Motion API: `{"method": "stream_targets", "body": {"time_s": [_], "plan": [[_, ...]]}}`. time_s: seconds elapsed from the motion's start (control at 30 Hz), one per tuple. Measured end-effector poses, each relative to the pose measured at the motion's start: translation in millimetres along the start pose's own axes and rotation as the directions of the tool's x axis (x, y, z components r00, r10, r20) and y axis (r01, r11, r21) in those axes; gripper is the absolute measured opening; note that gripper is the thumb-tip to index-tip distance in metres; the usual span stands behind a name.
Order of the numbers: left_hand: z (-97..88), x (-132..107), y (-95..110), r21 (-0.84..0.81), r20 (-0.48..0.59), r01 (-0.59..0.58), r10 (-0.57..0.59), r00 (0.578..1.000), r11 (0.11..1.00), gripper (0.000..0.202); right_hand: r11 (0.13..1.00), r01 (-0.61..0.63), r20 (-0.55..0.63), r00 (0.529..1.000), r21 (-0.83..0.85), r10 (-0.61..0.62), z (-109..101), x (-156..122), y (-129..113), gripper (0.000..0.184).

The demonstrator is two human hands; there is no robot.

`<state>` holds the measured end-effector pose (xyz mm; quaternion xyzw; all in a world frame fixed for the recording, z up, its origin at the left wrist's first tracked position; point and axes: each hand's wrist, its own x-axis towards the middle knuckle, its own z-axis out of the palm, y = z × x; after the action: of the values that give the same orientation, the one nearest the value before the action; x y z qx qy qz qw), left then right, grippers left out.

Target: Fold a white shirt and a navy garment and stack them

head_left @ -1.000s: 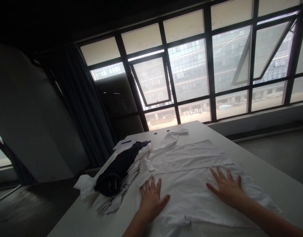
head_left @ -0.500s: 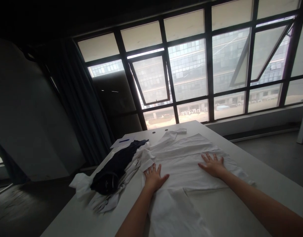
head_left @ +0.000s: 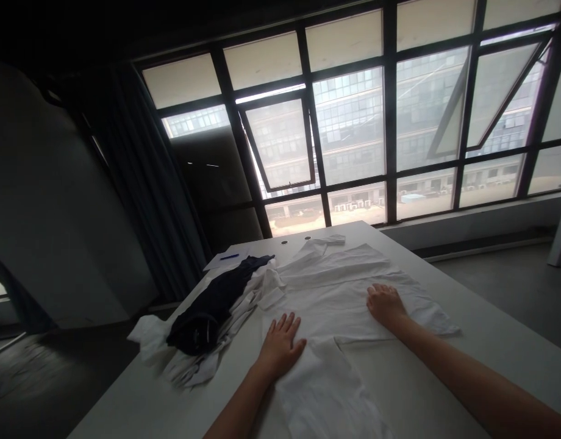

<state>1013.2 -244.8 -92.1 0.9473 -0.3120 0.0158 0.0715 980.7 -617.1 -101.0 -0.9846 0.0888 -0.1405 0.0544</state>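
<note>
A white shirt (head_left: 326, 299) lies spread on the white table (head_left: 449, 390), its collar end to the left, one sleeve toward me and the other toward the window. My left hand (head_left: 280, 347) rests flat on the shirt near the collar, fingers stretched out and fairly close together. Farther right, my right hand (head_left: 385, 303) is on the shirt's body with its fingers curled in and closed against the cloth. Its fingertips are partly hidden, and the fabric around it shows light creases.
Left of the shirt lies a heap of clothes, with a dark garment (head_left: 216, 305) on top of pale garments (head_left: 198, 372). A blue pen (head_left: 229, 256) rests on paper (head_left: 216, 262) at the far left corner. Windows (head_left: 349, 122) line the back; a dark curtain (head_left: 147, 183) hangs left.
My right hand has gone from spread fingers to curled ones and shifted slightly left. My left hand has moved a little toward me, its fingers now closer together.
</note>
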Motion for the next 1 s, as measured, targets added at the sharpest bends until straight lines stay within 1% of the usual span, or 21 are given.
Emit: {"method": "stream_targets", "body": {"time_s": [0.1, 0.17, 0.2, 0.23, 0.27, 0.3, 0.33, 0.37, 0.43, 0.53, 0.63, 0.7, 0.73, 0.77, 0.8, 0.83, 0.87, 0.9, 0.93, 0.97, 1.0], "plan": [[0.5, -2.6, 1.8, 0.04, 0.058, 0.016, -0.018, 0.998, 0.999, 0.069, 0.992, 0.119, 0.066, 0.99, 0.053, -0.122, 8.7, -14.8, -56.1, 0.046], [-2.1, -2.0, 2.7, 0.054, 0.072, 0.019, -0.023, 0.997, 0.998, 0.07, 0.97, 0.215, 0.111, 0.968, 0.109, -0.227, 15.3, -24.2, -94.9, 0.056], [-3.6, -2.3, 2.9, 0.058, 0.076, 0.021, -0.026, 0.997, 0.998, 0.071, 0.953, 0.249, 0.154, 0.949, 0.171, -0.276, 17.6, -28.1, -110.1, 0.062], [-5.1, -3.0, 2.7, 0.06, 0.079, 0.024, -0.029, 0.996, 0.998, 0.072, 0.938, 0.271, 0.185, 0.932, 0.216, -0.312, 19.0, -31.2, -120.8, 0.066], [-6.3, -4.2, 2.4, 0.061, 0.079, 0.03, -0.035, 0.996, 0.998, 0.073, 0.923, 0.287, 0.213, 0.915, 0.255, -0.343, 19.4, -33.6, -125.8, 0.071], [-7.2, -5.6, 2.0, 0.06, 0.079, 0.036, -0.041, 0.996, 0.998, 0.073, 0.914, 0.295, 0.237, 0.901, 0.28, -0.363, 18.9, -35.2, -124.8, 0.076], [-7.9, -7.0, 1.6, 0.06, 0.08, 0.044, -0.049, 0.996, 0.997, 0.074, 0.911, 0.296, 0.254, 0.894, 0.288, -0.37, 17.7, -36.2, -117.9, 0.08], [-8.4, -8.3, 1.3, 0.059, 0.082, 0.052, -0.057, 0.995, 0.997, 0.075, 0.914, 0.29, 0.267, 0.892, 0.283, -0.366, 16.3, -36.7, -105.3, 0.084], [-9.1, -9.8, 1.3, 0.056, 0.09, 0.061, -0.066, 0.994, 0.997, 0.076, 0.939, 0.246, 0.284, 0.907, 0.24, -0.31, 13.5, -37.2, -66.9, 0.089], [-10.4, -10.3, 1.9, 0.051, 0.101, 0.07, -0.074, 0.992, 0.996, 0.076, 0.985, 0.116, 0.266, 0.953, 0.124, -0.146, 11.7, -39.1, 9.5, 0.09], [-11.5, -10.4, 1.9, 0.048, 0.108, 0.065, -0.07, 0.992, 0.997, 0.077, 0.999, -0.048, 0.259, 0.965, 0.014, 0.042, 10.9, -43.8, 85.2, 0.088], [-11.2, -10.5, 1.7, 0.047, 0.106, 0.06, -0.065, 0.992, 0.997, 0.077, 0.987, -0.151, 0.235, 0.959, -0.052, 0.159, 8.9, -47.3, 122.6, 0.083], [-10.7, -10.5, 1.6, 0.049, 0.102, 0.06, -0.065, 0.993, 0.997, 0.077, 0.979, -0.188, 0.222, 0.954, -0.078, 0.2, 7.1, -48.7, 134.8, 0.08], [-10.0, -10.4, 1.6, 0.051, 0.098, 0.06, -0.065, 0.993, 0.997, 0.077, 0.971, -0.217, 0.198, 0.952, -0.103, 0.234, 4.7, -50.0, 141.8, 0.078], [-9.1, -10.2, 1.5, 0.053, 0.092, 0.061, -0.066, 0.994, 0.997, 0.077, 0.964, -0.234, 0.158, 0.954, -0.127, 0.253, 1.7, -51.1, 143.2, 0.075], [-8.2, -10.0, 1.6, 0.055, 0.086, 0.064, -0.069, 0.994, 0.996, 0.076, 0.961, -0.235, 0.101, 0.963, -0.145, 0.251, -1.9, -52.1, 138.9, 0.071], [-7.3, -9.6, 1.7, 0.055, 0.081, 0.068, -0.073, 0.994, 0.996, 0.076, 0.965, -0.217, 0.036, 0.974, -0.149, 0.225, -5.9, -53.2, 129.3, 0.066], [-6.5, -9.2, 1.8, 0.054, 0.076, 0.073, -0.077, 0.994, 0.996, 0.076, 0.976, -0.173, -0.018, 0.985, -0.134, 0.172, -10.1, -54.4, 114.8, 0.06], [-5.9, -8.7, 2.0, 0.051, 0.072, 0.078, -0.082, 0.994, 0.996, 0.076, 0.99, -0.101, -0.056, 0.994, -0.098, 0.096, -14.2, -55.8, 96.3, 0.054], [-5.5, -8.2, 2.3, 0.05, 0.068, 0.082, -0.086, 0.994, 0.995, 0.075, 0.999, -0.011, -0.058, 0.998, -0.031, 0.009, -17.8, -57.3, 74.6, 0.049], [-5.3, -7.8, 2.5, 0.049, 0.065, 0.085, -0.088, 0.994, 0.995, 0.075, 0.994, 0.088, -0.027, 0.996, 0.059, -0.087, -20.6, -58.9, 50.7, 0.046]]}}
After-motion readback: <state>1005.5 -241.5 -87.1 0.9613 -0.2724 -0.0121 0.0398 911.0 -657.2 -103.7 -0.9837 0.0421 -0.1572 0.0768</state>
